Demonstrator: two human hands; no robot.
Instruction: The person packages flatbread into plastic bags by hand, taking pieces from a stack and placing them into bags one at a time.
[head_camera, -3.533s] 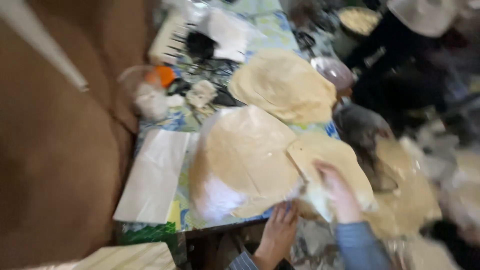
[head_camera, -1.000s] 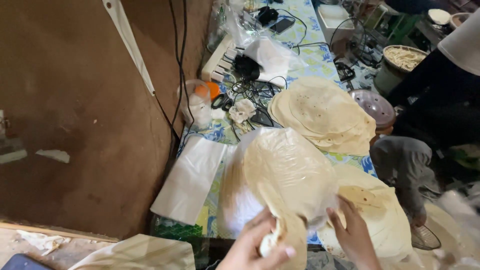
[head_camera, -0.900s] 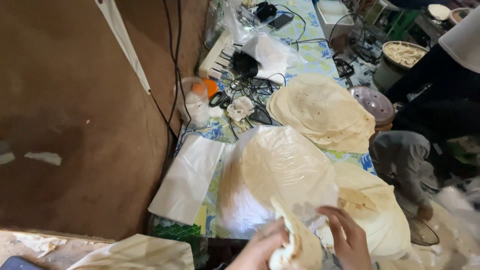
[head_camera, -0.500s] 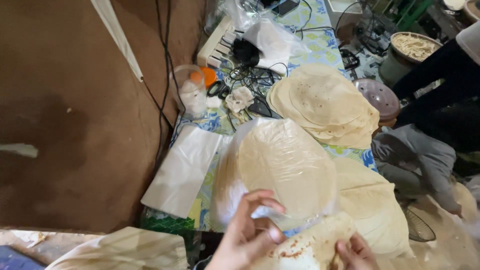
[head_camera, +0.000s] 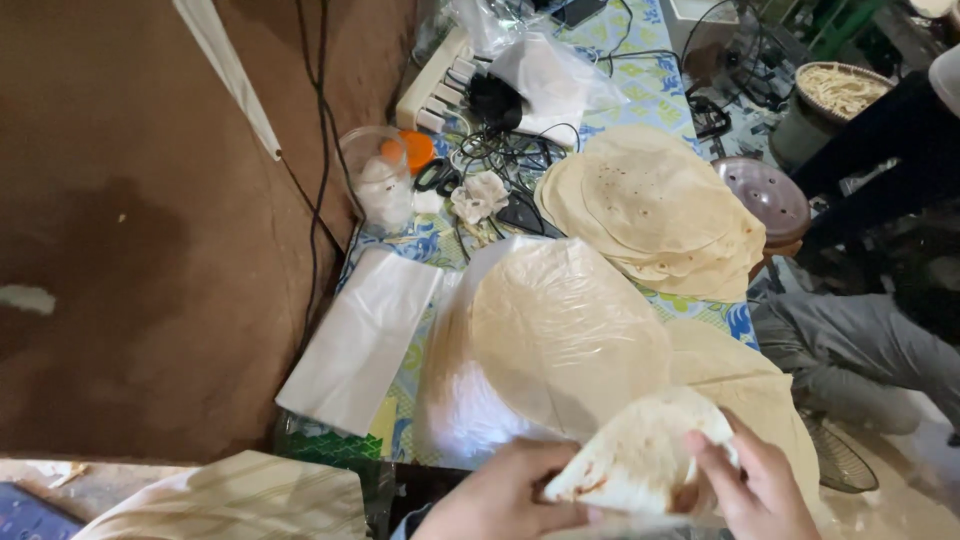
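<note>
Two hands folding a flatbread at the near edge of the table.

Both hands are closed on one folded flatbread (head_camera: 640, 455): the left hand (head_camera: 500, 495) pinches its lower left corner, the right hand (head_camera: 755, 485) wraps fingers over its right edge, so the piece looks doubled over but not yet bagged or set down. Just beyond the grip lies a clear plastic bag (head_camera: 540, 345) with round flatbreads inside, seemingly partly filled, its mouth towards the hands. Farther off and to the right sits a bare stack of flatbreads (head_camera: 650, 205), still unpacked. Left of the grip, flat white bags (head_camera: 360, 335) lie unused. Another person's grey trouser leg (head_camera: 860, 350) shows at the right.
</note>
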